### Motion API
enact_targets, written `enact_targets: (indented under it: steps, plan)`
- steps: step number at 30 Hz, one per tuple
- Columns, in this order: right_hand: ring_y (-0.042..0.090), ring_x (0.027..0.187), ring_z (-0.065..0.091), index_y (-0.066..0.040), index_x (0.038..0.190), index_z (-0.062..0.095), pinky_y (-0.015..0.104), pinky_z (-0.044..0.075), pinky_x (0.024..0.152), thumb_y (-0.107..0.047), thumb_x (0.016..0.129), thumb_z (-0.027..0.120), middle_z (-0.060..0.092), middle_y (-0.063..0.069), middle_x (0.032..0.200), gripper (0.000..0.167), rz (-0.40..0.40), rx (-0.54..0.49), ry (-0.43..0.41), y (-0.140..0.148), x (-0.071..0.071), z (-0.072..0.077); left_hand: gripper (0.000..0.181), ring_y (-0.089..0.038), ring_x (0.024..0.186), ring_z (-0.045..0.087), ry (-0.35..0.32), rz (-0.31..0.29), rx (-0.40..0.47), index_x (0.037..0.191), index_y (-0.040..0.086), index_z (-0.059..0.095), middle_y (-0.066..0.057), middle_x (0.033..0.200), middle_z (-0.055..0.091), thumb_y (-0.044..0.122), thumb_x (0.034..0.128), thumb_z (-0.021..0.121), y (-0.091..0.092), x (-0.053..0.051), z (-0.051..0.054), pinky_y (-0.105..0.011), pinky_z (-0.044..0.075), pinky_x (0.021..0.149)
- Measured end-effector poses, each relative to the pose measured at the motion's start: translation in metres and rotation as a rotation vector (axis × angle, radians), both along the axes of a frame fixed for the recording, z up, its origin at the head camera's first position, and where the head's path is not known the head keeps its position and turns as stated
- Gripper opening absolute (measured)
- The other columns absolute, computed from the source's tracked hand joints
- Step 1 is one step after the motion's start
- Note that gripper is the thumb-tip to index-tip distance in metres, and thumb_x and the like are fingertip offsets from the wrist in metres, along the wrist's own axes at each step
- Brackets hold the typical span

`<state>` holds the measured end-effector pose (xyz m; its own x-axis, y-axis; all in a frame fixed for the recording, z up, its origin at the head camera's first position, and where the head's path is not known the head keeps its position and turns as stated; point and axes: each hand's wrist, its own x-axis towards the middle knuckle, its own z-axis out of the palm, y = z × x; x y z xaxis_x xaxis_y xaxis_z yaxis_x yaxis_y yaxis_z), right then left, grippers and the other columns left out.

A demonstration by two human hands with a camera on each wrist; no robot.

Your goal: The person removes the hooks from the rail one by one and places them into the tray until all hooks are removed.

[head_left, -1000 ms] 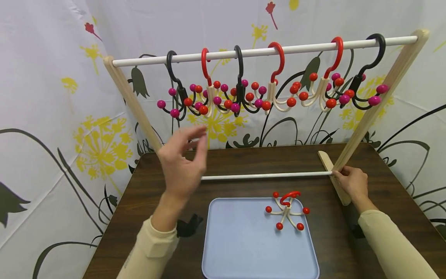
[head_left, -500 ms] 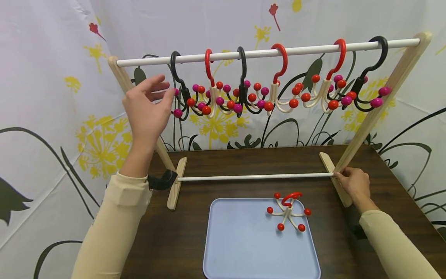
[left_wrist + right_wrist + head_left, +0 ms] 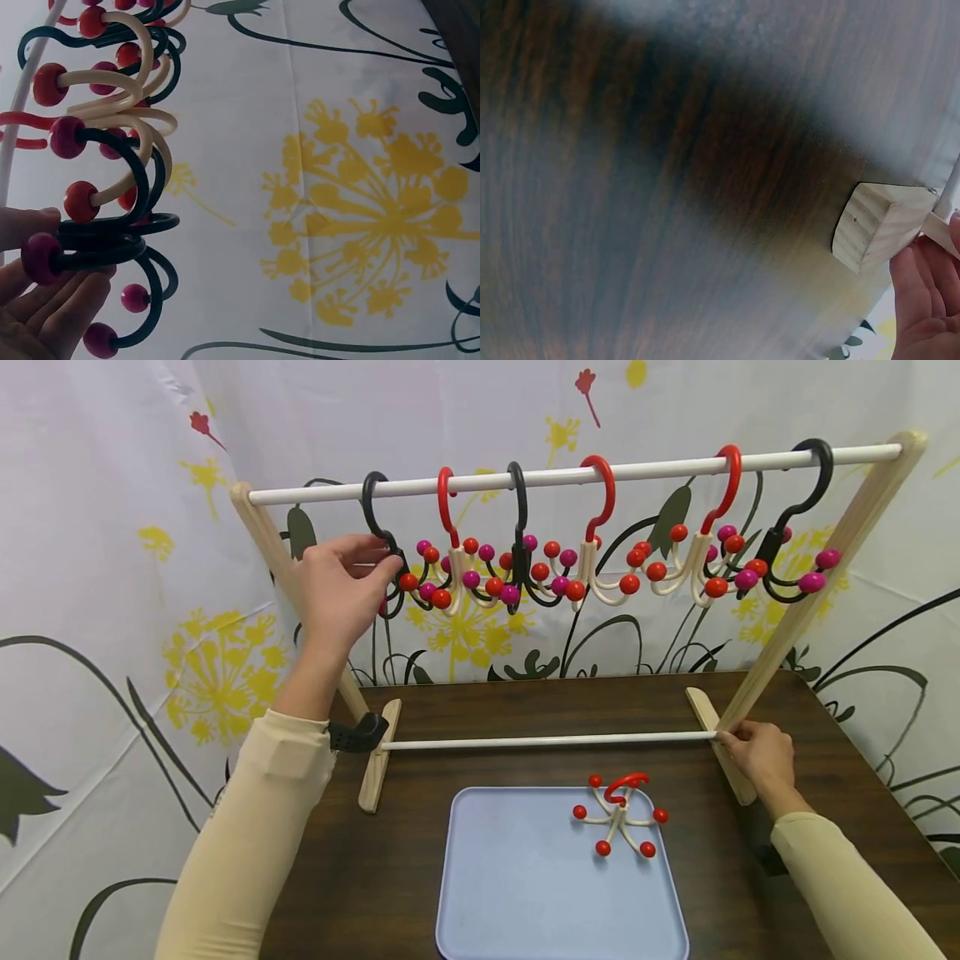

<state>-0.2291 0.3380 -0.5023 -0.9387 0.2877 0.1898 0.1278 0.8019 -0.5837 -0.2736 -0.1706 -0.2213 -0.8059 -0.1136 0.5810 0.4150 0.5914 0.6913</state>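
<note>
My left hand (image 3: pixel 341 589) pinches the stem of the leftmost black hook hanger (image 3: pixel 370 506), which hangs from the white rail (image 3: pixel 667 468) of a wooden rack. In the left wrist view, the thumb and fingers lie on either side of this black hanger (image 3: pixel 105 259) with magenta balls. Low at the right, my right hand (image 3: pixel 763 758) grips the foot of the rack's right upright (image 3: pixel 791 610); in the right wrist view its fingers are beside the wooden foot (image 3: pixel 877 225). More hangers, black or red-hooked with cream arms, hang along the rail.
A blue-grey tray (image 3: pixel 525 877) lies on the dark wooden table (image 3: pixel 360 885). At its back right corner sits a red-hooked hanger (image 3: pixel 618 817) with cream arms and red balls. A lower white bar (image 3: pixel 547 742) joins the rack's feet. A flowered curtain (image 3: pixel 112 610) hangs behind.
My left hand has risen from the rack's middle to the left end, then moved right onto the leftmost black hanger's stem. The right hand stays on the upright's foot.
</note>
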Motion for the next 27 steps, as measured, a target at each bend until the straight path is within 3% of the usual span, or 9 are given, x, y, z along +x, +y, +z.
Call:
enact_targets:
  steps: [7,13,27]
  plan:
    - [0.042,0.087,0.06,0.005,0.097,0.071,0.05,0.047,0.066,-0.024,0.093,0.067,0.071,0.021,0.089,0.03,-0.004,-0.014,-0.017,-0.0013,-0.0004,0.0007,0.027,-0.016,0.087,0.072,-0.014,0.052,-0.042,0.111,0.007,0.073,-0.007,0.103,0.074,0.022,0.0899,0.07,0.0025,0.0003,-0.0014,-0.022,0.056,0.075]
    - [0.04,0.083,0.058,0.003,0.093,0.072,0.046,0.044,0.062,-0.025,0.092,0.068,0.07,0.017,0.081,0.029,-0.001,-0.003,-0.034,-0.0003,0.0011,0.0014,0.026,-0.019,0.087,0.072,0.0,0.053,-0.073,0.11,0.005,0.073,-0.008,0.102,0.074,0.022,0.0894,0.07,0.002,-0.0017,-0.003,-0.026,0.057,0.079]
    - [0.043,0.086,0.059,0.005,0.1,0.071,0.054,0.046,0.068,-0.025,0.092,0.068,0.07,0.021,0.088,0.032,-0.012,-0.016,-0.028,-0.0014,0.001,0.001,0.021,-0.019,0.081,0.07,0.042,0.076,-0.046,0.102,0.004,0.074,-0.009,0.096,0.074,0.02,0.0898,0.07,0.0014,-0.0009,-0.0013,-0.022,0.056,0.074]
